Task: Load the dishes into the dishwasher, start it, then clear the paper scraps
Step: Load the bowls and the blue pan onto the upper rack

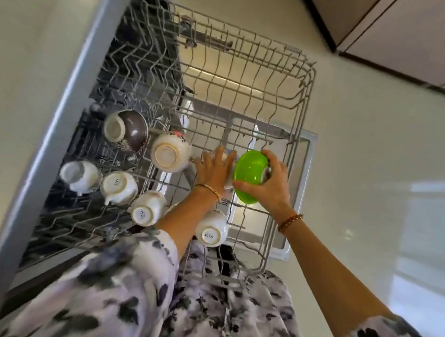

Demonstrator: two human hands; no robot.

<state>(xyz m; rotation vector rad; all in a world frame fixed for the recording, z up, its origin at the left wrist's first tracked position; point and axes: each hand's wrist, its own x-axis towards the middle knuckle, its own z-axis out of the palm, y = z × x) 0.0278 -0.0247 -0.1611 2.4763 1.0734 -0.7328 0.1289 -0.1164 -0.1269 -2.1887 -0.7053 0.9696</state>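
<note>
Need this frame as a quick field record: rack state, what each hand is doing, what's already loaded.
rack: grey wire dishwasher rack, pulled out, right part bare
left hand: left hand lies with fingers spread on a pale dish, mostly hidden
right hand: right hand grips a bright green plastic bowl over the rack
loaded: white ceramic cups upside down; dark brown bowl; cream ceramic bowl inverted
door: cannot tell

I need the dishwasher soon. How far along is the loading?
Partway. Several cups and bowls already sit upside down in the pulled-out rack. The right hand is placing a green bowl while the left hand steadies a white dish. Much rack space remains; starting and clearing scraps are left.
</note>
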